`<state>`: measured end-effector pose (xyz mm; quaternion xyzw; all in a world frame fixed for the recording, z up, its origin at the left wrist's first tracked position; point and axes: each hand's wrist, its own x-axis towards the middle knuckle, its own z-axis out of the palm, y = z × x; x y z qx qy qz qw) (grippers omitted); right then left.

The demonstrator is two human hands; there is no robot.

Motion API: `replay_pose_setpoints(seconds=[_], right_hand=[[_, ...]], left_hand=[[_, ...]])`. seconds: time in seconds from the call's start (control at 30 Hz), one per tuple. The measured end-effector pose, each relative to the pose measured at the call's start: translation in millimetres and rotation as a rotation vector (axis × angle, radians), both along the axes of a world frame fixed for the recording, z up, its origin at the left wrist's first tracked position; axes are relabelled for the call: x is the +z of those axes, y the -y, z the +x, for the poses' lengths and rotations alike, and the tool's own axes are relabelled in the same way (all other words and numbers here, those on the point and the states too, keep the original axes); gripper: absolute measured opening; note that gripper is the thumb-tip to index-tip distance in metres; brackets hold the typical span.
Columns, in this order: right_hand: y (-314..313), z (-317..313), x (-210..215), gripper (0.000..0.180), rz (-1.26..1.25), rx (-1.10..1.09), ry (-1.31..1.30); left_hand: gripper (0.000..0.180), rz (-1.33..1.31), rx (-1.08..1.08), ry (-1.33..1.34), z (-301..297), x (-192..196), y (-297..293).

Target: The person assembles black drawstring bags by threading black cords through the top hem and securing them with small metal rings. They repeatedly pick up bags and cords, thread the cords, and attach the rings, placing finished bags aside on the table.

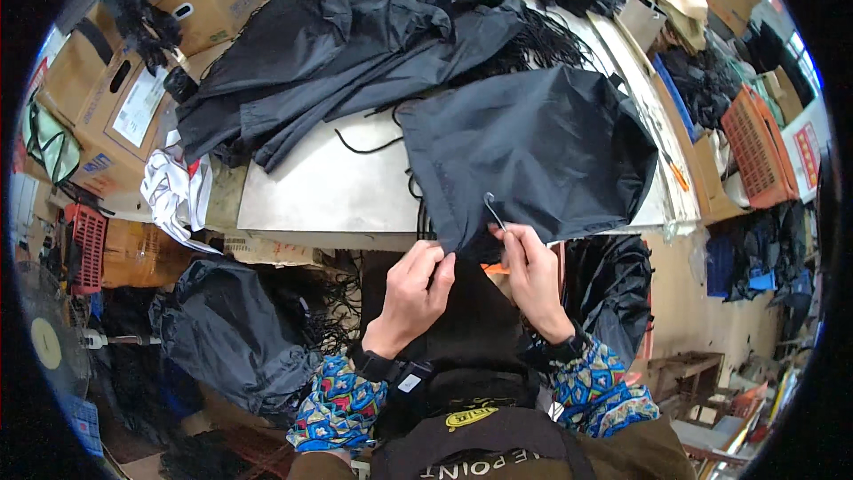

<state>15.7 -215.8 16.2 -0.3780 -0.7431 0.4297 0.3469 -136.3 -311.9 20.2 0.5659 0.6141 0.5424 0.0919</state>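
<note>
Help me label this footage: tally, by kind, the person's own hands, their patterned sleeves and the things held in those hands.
Left hand and right hand: 2
Patterned sleeves: 2
Hooked metal tool: 1
Black cloth piece: 1
Total: 6

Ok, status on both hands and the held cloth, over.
Left hand pinching black cloth at near edge. Right hand holding hooked metal tool. Cloth partly on white table, black cord alongside.
</note>
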Motion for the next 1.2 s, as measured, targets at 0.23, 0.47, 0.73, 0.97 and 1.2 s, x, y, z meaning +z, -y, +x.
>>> replay_pose_setpoints(seconds=[0.23, 0.47, 0.73, 0.97, 1.2], right_hand=[[-37, -48, -18, 0.016, 0.069, 0.315, -0.199], [-21, -26, 38, 0.013, 0.031, 0.196, 0.003], [28, 14, 29, 0.032, 0.348, -0.044, 0.111], [15, 12, 21, 0.019, 0.379, -0.02, -0.03], [25, 25, 42, 0.018, 0.45, 0.062, 0.03]], left_hand=[[0.016, -0.197, 0.087, 0.7, 33, -20, 13], [0.019, -0.135, 0.269, -0.002, 22, -32, 3], [0.019, -0.223, 0.017, 1.152, 38, 14, -28], [0.018, -0.249, -0.118, 0.727, 28, 20, -12], [0.02, -0.285, -0.279, 1.407, 20, 26, -11]])
